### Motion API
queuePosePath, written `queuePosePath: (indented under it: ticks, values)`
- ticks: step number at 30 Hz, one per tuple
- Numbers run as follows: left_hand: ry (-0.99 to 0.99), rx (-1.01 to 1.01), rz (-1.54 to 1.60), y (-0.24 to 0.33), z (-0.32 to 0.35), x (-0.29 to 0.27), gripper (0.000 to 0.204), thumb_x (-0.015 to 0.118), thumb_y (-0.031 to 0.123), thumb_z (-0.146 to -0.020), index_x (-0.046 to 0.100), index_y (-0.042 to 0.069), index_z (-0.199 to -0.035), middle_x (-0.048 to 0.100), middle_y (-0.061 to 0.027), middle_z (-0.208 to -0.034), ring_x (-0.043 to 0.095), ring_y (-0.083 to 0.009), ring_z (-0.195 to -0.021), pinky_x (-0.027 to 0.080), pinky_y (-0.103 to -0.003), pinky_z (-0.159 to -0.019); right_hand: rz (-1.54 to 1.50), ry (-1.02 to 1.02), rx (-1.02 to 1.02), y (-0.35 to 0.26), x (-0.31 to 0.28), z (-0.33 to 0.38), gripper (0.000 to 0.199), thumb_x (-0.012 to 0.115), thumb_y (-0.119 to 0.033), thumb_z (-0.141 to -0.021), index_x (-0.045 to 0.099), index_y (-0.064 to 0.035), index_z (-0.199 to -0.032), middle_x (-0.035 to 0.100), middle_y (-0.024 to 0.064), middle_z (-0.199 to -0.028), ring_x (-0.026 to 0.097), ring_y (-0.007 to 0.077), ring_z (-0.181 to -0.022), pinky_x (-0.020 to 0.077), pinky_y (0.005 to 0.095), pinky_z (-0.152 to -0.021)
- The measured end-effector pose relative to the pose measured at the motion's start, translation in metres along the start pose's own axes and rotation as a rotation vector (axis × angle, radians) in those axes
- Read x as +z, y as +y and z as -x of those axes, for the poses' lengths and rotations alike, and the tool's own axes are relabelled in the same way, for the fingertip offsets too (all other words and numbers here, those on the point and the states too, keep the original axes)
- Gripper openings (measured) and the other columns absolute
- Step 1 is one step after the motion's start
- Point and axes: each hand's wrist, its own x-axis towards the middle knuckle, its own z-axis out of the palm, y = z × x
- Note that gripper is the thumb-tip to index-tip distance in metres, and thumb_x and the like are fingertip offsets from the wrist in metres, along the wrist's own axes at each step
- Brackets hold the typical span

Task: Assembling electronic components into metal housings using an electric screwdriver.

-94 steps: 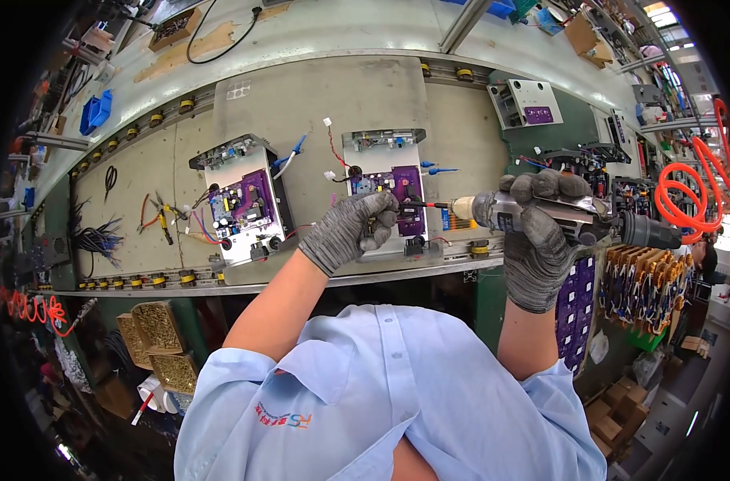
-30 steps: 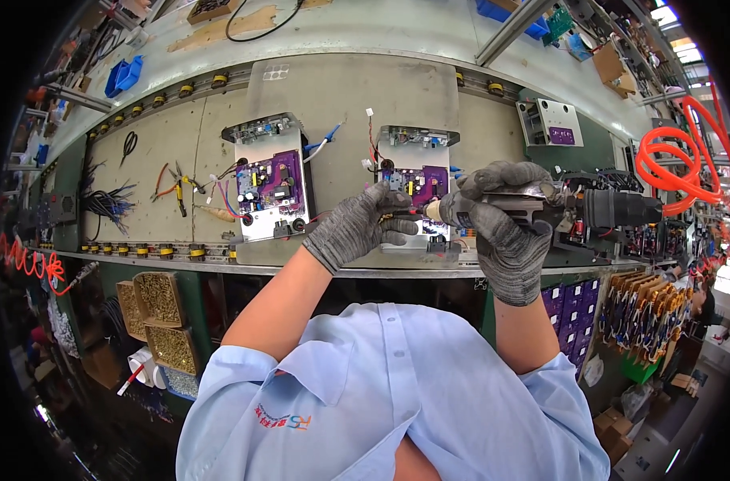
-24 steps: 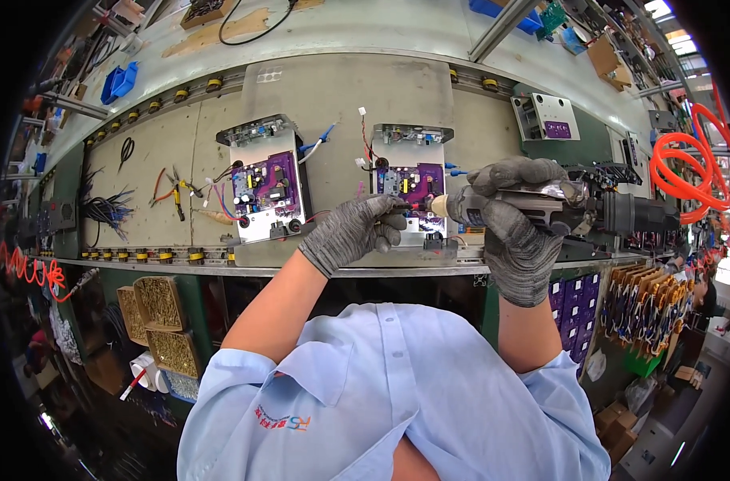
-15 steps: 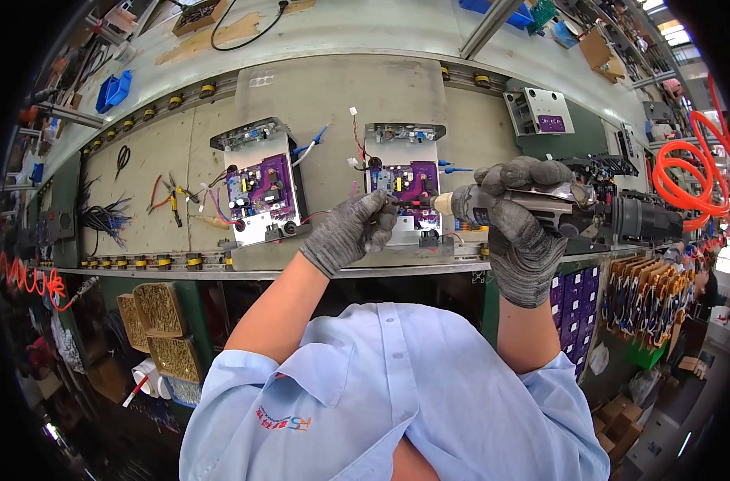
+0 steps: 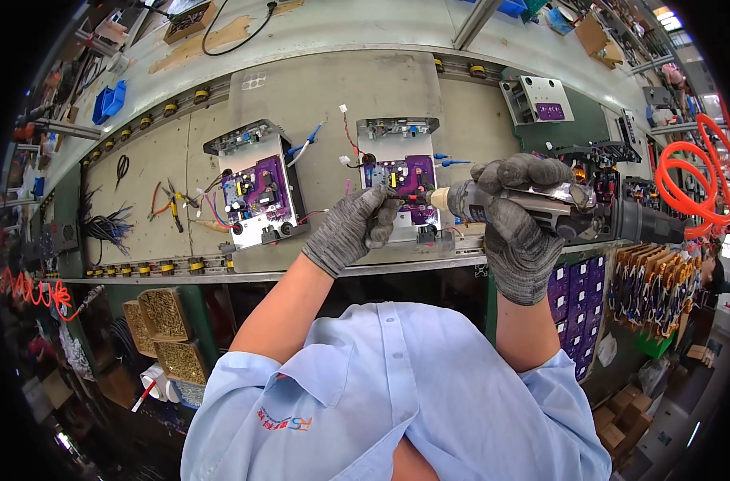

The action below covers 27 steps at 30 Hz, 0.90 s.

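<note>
My right hand, in a grey knit glove, grips a dark power screwdriver lying level, its cream nose pointing left. From the nose a thin bit with a red ring reaches toward my left hand. That gloved hand pinches at the bit's end; anything between its fingertips is too small to make out. Beneath both hands lies an open metal chassis with a purple circuit board. Wires with white plugs and blue-sleeved leads stick out of it. Part of the board is hidden by my fingers.
A second chassis with a purple board stands to the left, and pliers lie beyond it. Cable bundles are at the far left. Below the bench edge are boxes of brass-coloured fasteners. An orange coiled hose hangs right.
The whole view has shifted slightly. Both hands keep nearly the same pose, and the red-ringed bit shows a little more clearly between them.
</note>
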Motion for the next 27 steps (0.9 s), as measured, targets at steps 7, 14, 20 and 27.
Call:
queuePosePath:
  ticks: [7,14,20,27]
  values:
    - [-0.007,-0.041,0.006,-0.004,-0.007,0.004,0.037,0.057,0.044,-0.099,0.060,0.008,-0.092,0.053,0.0019,-0.065,0.047,-0.0082,-0.046,0.034,-0.022,-0.037,0.040,0.016,-0.001,-0.006,-0.005,0.001,0.052,0.074,0.004,-0.076,0.057,-0.0140,-0.122,0.062,0.0067,-0.109,0.062,0.0249,-0.099,0.0479,0.0501,-0.098]
    - [-0.161,-0.075,0.104,0.000,-0.011,0.018,0.034,0.057,0.041,-0.100,0.060,0.009,-0.091,0.056,0.0016,-0.067,0.047,-0.0073,-0.047,0.036,-0.022,-0.039,-0.018,-0.048,-0.019,-0.020,-0.011,-0.003,0.051,0.075,0.001,-0.078,0.057,-0.0151,-0.123,0.062,0.0044,-0.110,0.062,0.0236,-0.102,0.0462,0.0471,-0.100]
    - [0.123,0.088,-0.304,-0.003,-0.010,0.029,0.034,0.059,0.043,-0.099,0.060,0.010,-0.090,0.053,0.0023,-0.066,0.046,-0.0061,-0.051,0.038,-0.022,-0.046,-0.007,0.089,0.033,-0.018,-0.019,0.003,0.048,0.076,0.000,-0.079,0.057,-0.0137,-0.121,0.061,0.0038,-0.111,0.061,0.0237,-0.105,0.0457,0.0464,-0.101]
    - [-0.120,-0.099,-0.082,0.001,-0.013,0.013,0.041,0.055,0.052,-0.098,0.058,0.014,-0.083,0.039,0.0059,-0.055,0.034,-0.0079,-0.040,0.028,-0.023,-0.037,-0.162,0.165,-0.003,-0.012,-0.022,-0.002,0.049,0.073,0.004,-0.076,0.056,-0.0092,-0.120,0.063,0.0085,-0.109,0.064,0.0263,-0.102,0.0506,0.0486,-0.098]
